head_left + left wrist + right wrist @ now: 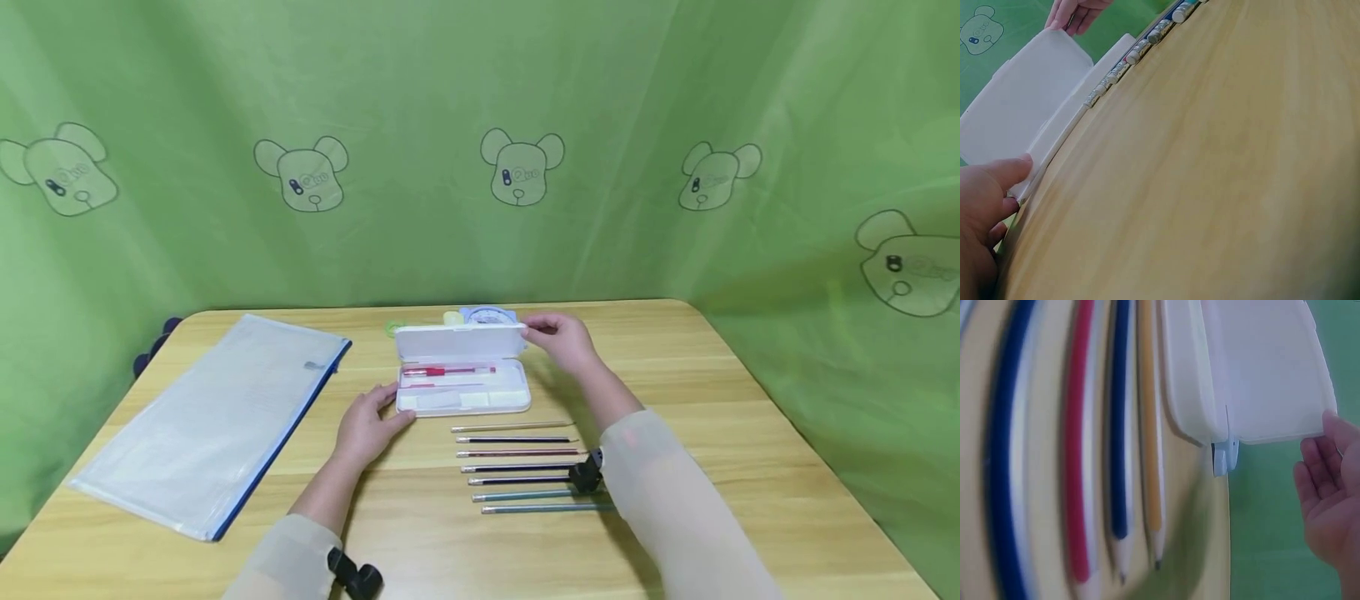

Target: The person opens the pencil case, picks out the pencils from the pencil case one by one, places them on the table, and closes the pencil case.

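Note:
A white plastic pencil case (pixel 513 377) lies on the table with its lid (pixel 459 342) raised. My left hand (pixel 365 427) grips the case's left end, thumb at the front corner and fingers along the side. At the lid's top right corner, my right hand (pixel 567 343) pinches the edge between thumb and fingers; the right wrist view shows this lid (pixel 1272 369) corner up close. Inside the case lie a red pen (pixel 427 372) and some pale items that are hard to make out. Several pencils (pixel 517 453) lie in a row just in front of the case.
To the left lies a clear zip pouch (pixel 217 425) with a blue edge. Behind the lid, a blue round-faced item (pixel 489 315), a small yellowish piece (pixel 453 317) and a green ring (pixel 393 328) are partly hidden. A green curtain (pixel 420 250) hangs behind the wooden table (pixel 765 467).

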